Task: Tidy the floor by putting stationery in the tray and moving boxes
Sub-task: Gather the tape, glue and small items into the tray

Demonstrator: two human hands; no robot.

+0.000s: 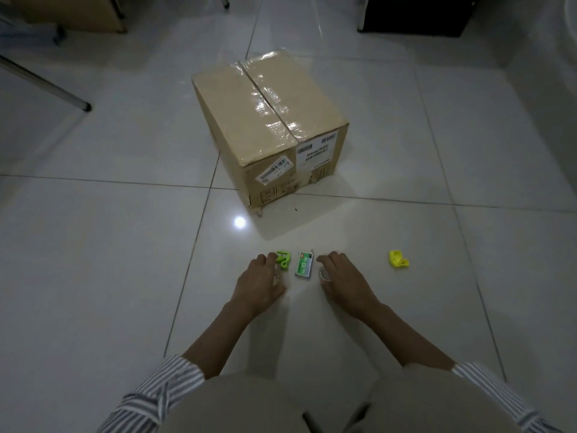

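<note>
The job had hardly begun: the box (268, 120) sat at 12 o'clock, no tray showed, the left hand (260, 284) touched the green clip (282, 260), the right hand (343, 281) curled beside the staples (304, 264), and whether either gripped anything I could not tell.

Tiled floor (93, 245) bears cardboard box (265, 126), green packet (304, 264), clips (282, 260).

Light: dim, dark corners
Glare: bright spot on floor tile (239, 222), sheen on box tape (268, 104)
Edges: wide-angle bending
Focus: fairly sharp
</note>
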